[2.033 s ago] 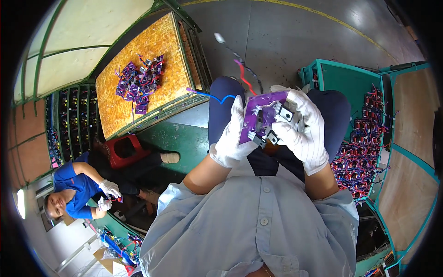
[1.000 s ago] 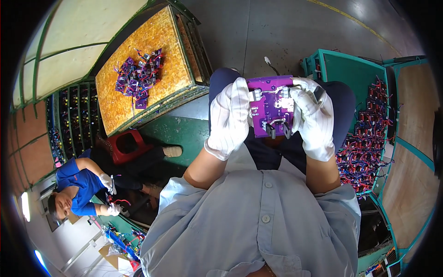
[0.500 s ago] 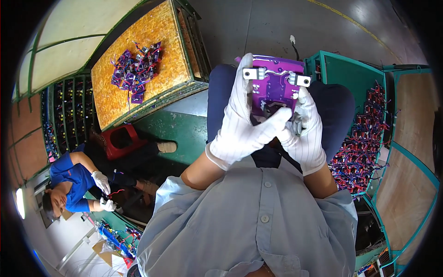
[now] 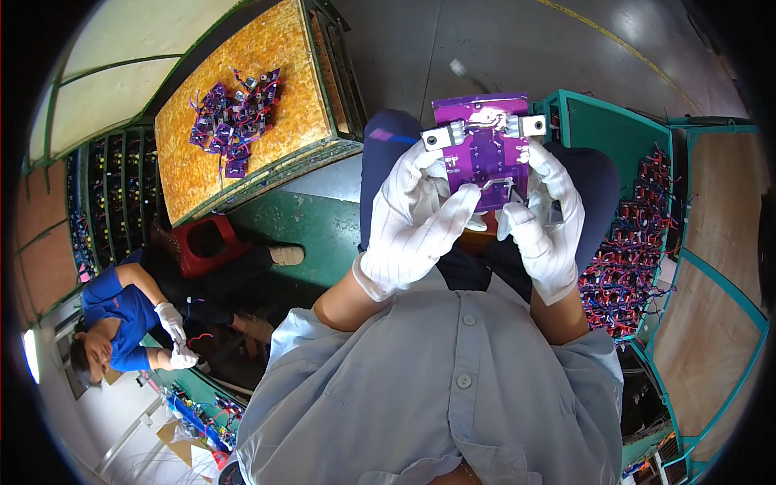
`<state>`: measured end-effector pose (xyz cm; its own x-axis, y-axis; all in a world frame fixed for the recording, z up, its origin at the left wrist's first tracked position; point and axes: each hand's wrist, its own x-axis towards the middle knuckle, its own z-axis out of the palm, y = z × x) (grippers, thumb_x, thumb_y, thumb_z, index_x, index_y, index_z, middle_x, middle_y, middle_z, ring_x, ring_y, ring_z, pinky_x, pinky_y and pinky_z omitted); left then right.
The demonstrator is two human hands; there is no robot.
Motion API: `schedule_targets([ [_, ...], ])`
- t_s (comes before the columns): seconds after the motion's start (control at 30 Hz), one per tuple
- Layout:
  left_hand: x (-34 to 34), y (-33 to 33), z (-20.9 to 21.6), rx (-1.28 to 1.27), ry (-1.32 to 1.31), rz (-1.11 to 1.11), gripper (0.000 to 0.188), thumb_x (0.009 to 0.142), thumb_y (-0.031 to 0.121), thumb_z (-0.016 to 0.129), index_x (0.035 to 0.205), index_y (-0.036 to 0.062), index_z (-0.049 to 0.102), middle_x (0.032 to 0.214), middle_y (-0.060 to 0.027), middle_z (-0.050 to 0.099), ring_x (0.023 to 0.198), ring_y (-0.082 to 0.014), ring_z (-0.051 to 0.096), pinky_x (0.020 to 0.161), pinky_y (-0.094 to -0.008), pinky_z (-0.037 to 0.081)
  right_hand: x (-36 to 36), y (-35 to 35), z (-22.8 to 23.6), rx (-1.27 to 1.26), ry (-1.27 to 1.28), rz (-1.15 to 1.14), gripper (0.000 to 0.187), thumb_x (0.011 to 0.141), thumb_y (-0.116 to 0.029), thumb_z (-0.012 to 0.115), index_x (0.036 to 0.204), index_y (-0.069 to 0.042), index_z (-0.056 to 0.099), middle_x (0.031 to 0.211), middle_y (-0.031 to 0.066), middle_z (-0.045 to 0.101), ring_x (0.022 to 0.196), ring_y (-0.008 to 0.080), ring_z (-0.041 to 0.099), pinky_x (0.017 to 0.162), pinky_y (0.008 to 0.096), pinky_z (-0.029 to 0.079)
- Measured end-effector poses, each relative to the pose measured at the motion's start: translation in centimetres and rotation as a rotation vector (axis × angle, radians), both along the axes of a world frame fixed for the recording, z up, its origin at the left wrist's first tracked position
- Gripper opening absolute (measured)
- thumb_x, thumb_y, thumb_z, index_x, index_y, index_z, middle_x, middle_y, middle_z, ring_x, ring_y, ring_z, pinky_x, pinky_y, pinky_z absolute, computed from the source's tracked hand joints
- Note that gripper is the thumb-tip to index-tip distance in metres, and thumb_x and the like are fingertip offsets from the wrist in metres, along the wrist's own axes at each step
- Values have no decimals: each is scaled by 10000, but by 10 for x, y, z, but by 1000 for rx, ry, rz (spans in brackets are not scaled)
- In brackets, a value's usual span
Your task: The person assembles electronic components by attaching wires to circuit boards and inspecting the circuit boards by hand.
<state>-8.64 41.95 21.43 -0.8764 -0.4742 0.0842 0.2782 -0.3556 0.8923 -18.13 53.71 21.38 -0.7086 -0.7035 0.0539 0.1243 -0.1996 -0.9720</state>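
A purple circuit board point(image 4: 487, 153) is held up above my lap, its soldered side facing me. Two silver transistors point(image 4: 444, 137) stick out at its left and right edges. My left hand point(image 4: 416, 222), in a white striped glove, grips the board's left side, with the thumb at the lower edge. My right hand point(image 4: 548, 218), gloved alike, holds the lower right edge, its thumb bent in front. A metal clip or bent wire shows near the board's bottom edge. The fingers behind the board are partly hidden.
On the left, a yellow-brown board-topped cart point(image 4: 299, 89) carries a pile of purple circuit boards point(image 4: 234, 121). At right, a green-framed rack point(image 4: 610, 121) holds many boards with red wires point(image 4: 634, 242). A co-worker point(image 4: 121, 315) in blue sits lower left beside a red stool point(image 4: 202, 242).
The board has tilted and shifted slightly. My left fingers have slid down from its upper left corner, and both thumbs have moved apart, baring its lower part.
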Motion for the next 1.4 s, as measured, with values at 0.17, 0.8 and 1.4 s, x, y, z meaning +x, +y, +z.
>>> schedule_targets([
  [0.17,2,-5,-6,168,-37,-16,430,775,-10,510,1188,-26,388,1087,-100,511,982,-148,502,861,-275,390,1,-6,6,-27,-132,-126,488,729,-100,585,1165,35,414,913,72,579,715,75,554,638,185,442],
  [0.8,0,-16,-35,516,20,-137,615,868,520,273,1180,3,393,1089,-85,506,1015,-173,480,951,-315,280,7,-7,-25,-230,-418,-57,842,688,-629,523,1120,84,400,736,50,542,420,53,468,351,156,369],
  [1.4,5,-9,-24,262,-20,6,370,889,260,436,1137,-14,428,966,-29,537,891,-81,497,811,-241,394,-2,10,-43,-149,-58,146,512,739,-65,606,1208,-24,403,1129,99,496,951,164,529,810,278,429],
])
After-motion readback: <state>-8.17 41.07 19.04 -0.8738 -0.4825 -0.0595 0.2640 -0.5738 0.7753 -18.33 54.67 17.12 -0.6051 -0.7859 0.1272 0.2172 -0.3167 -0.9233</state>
